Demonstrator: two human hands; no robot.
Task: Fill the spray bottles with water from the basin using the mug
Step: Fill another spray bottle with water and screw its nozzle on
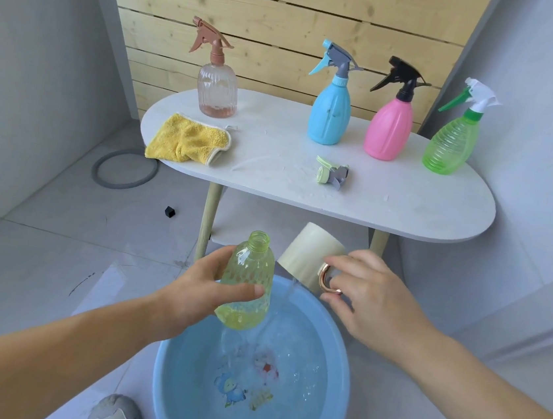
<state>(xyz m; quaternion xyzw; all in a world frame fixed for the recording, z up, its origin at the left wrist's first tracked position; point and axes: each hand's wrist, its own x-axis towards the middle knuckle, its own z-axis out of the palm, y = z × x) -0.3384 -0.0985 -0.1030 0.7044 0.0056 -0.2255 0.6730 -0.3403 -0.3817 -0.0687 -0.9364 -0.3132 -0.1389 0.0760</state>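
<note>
Head view: a white table (275, 147) spans the upper middle of the frame. At bottom centre, the blue basin (338, 354) holds water. The left hand (203, 290) wraps fingers and thumb round an uncapped yellow-green bottle (248, 275), tilted above the basin. The right hand (362, 288) pinches the handle of a cream mug (308, 254), tipped just right of the bottle, water streaming into the basin. A loose spray head (330, 175) lies on the table.
</note>
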